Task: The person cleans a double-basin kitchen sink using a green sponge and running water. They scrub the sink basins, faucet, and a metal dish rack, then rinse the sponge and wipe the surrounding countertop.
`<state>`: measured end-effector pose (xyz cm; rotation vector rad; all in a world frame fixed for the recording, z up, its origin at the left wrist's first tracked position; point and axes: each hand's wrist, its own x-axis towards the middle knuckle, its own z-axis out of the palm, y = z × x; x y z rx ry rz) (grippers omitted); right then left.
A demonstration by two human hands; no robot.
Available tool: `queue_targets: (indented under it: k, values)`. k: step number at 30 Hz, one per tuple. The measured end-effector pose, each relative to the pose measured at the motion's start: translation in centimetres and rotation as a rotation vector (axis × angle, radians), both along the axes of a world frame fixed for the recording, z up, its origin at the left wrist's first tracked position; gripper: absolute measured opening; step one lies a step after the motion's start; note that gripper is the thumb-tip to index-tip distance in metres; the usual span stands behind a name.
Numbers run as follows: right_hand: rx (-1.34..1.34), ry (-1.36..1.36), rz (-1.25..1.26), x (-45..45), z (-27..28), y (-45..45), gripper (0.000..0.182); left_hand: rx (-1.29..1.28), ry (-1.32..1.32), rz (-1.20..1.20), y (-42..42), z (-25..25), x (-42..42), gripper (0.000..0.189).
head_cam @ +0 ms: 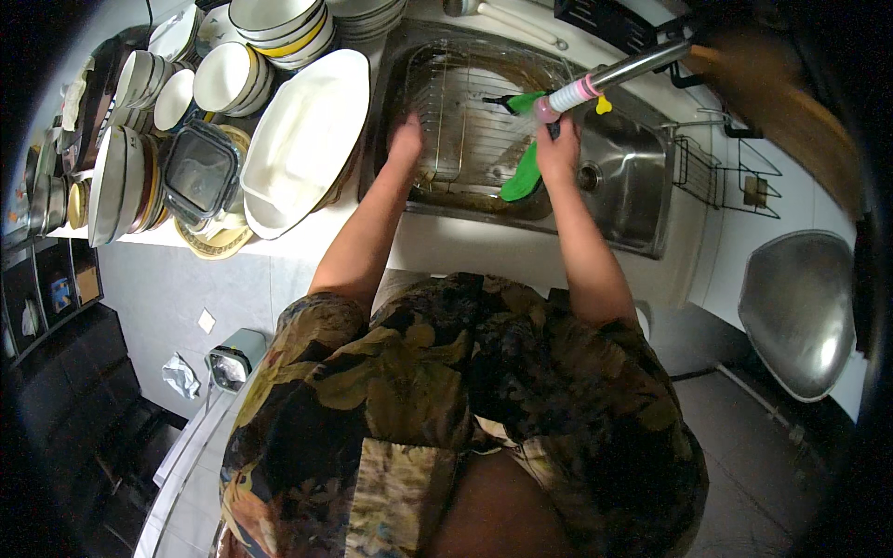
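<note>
My right hand [560,150] is closed on a green-and-black item [521,176] below the faucet's spray head; its exact kind is unclear. A second green part with a black tip [524,102] shows beyond the hand, and I cannot tell whether it is the same piece. Water sprays from the pink-and-white faucet head [545,108]. My left hand [407,143] is at the left side of the stainless-steel sink [446,206], beside a wire rack [450,115]. Its fingertips are blurred, so a grip on the rack cannot be made out. The rack lies in the large left basin.
Left of the sink stand a large white oval dish [307,139], stacked bowls [230,77], plates [115,185] and a glass container with a dark-rimmed lid [201,169]. At right are a wire shelf [725,174] and a metal wok [799,314]. A bin [237,359] stands on the floor.
</note>
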<state>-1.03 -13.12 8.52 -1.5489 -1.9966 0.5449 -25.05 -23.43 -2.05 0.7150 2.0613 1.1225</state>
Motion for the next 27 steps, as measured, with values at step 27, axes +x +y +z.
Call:
queue_targets:
  k: [27]
  values:
    - [-0.124,0.880,0.331,-8.4,2.3,-7.3,0.043,0.323,-0.110,0.246,-6.2,18.6,2.9,0.037]
